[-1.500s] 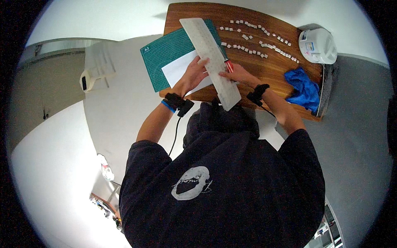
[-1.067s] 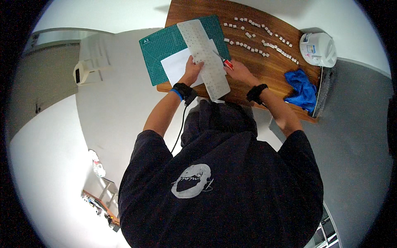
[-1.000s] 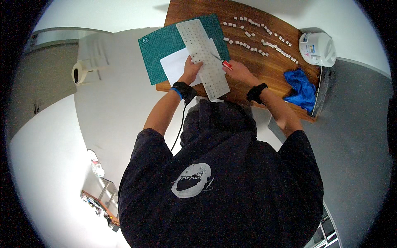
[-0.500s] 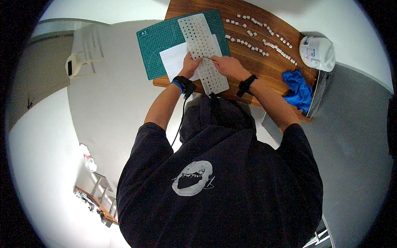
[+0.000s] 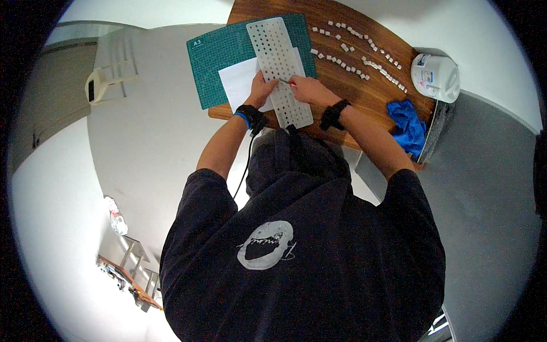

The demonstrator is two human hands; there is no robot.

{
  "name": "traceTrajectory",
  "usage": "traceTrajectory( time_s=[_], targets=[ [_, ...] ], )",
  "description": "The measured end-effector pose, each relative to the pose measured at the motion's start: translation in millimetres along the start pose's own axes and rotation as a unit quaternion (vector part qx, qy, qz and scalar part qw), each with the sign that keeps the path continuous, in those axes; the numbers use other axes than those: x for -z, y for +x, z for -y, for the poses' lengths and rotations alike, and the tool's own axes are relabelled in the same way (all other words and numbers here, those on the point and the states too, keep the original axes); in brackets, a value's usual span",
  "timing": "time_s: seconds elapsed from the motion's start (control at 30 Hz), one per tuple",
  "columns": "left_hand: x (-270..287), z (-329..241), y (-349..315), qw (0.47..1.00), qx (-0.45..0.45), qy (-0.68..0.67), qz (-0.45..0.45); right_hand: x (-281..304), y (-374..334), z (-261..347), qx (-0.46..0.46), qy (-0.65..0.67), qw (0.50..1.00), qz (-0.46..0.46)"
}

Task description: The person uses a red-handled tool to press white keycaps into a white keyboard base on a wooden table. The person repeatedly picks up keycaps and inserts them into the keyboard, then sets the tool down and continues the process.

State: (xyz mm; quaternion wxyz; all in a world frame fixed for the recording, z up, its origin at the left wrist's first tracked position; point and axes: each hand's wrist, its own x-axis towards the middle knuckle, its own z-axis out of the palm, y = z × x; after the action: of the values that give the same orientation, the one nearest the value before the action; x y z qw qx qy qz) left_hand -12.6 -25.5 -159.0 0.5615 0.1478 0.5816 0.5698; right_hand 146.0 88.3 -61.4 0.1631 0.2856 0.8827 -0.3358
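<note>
A white keyboard [image 5: 268, 43] with its keycaps off slants across the cutting mat, showing rows of small dark spots. My left hand [image 5: 261, 91] grips its left edge, the thumb lying over the top face. My right hand [image 5: 310, 91] is closed round a thin tool [image 5: 284, 81] with a dark shaft and a bit of red near the fingers; its exact kind is too small to tell. The tool's tip points left over the keyboard, close to my left thumb. Beneath the keyboard lie a white paper sheet [image 5: 236, 80] and the green cutting mat [image 5: 213, 62].
White keycaps [image 5: 345, 64] lie in several loose rows on the wooden table [image 5: 370, 100], right of the mat. A white bucket [image 5: 436, 77] stands beyond the table's right edge, and a blue cloth [image 5: 407, 125] lies crumpled near it. A black cable [image 5: 246, 165] hangs from my left wrist.
My right hand has shifted very slightly left along with the tool. My left hand keeps its hold on the keyboard. The whole view has moved a little.
</note>
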Motion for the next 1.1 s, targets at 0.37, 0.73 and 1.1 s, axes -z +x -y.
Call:
traceTrajectory(
  time_s=[0.37, 0.73, 1.1],
  targets=[
    [-3, 2, 3, 1.000, 0.004, 0.019, 0.006, 36, 14, 22, -0.026, -0.047, 0.996, 0.069],
    [2, 1, 2, 1.000, 0.002, -0.001, 0.010, 26, -12, 10, -0.046, -0.019, 0.994, 0.093],
    [1, -6, -1, 1.000, 0.004, -0.007, 0.028, 18, -18, 24, -0.025, -0.070, 0.996, 0.056]
  ],
)
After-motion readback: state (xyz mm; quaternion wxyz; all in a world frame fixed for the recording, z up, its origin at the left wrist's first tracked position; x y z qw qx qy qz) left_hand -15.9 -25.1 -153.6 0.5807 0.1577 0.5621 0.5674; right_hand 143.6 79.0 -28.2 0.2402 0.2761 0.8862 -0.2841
